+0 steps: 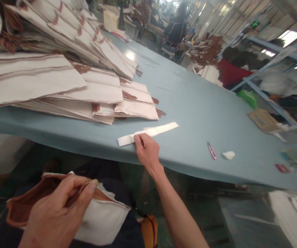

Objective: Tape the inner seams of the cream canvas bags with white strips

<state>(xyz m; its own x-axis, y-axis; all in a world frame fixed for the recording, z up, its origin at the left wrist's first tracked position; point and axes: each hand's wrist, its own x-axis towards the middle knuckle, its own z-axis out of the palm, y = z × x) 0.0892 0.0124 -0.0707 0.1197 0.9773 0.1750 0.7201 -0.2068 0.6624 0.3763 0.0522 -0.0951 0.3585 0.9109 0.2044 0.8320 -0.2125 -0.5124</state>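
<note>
Low at the left, my left hand (60,206) pinches the edge of a sewn fabric piece (104,220), white on one face and brown on the other, over my lap. The piece hangs partly open, and my fingers cover some of its edge. My right hand (147,148) reaches to the table's near edge. Its thumb and forefinger are closed on a white strip (161,130), which lies flat on the blue-grey tabletop (190,113). The strip looks like more than one layer.
Stacked white fabric pieces with brown trim (102,86) cover the table's left side. A pink cutter (211,151), a white scrap (228,155) and a red item (283,168) lie to the right. Beyond are a cardboard box (262,120), blue shelving (267,98) and a person (175,34).
</note>
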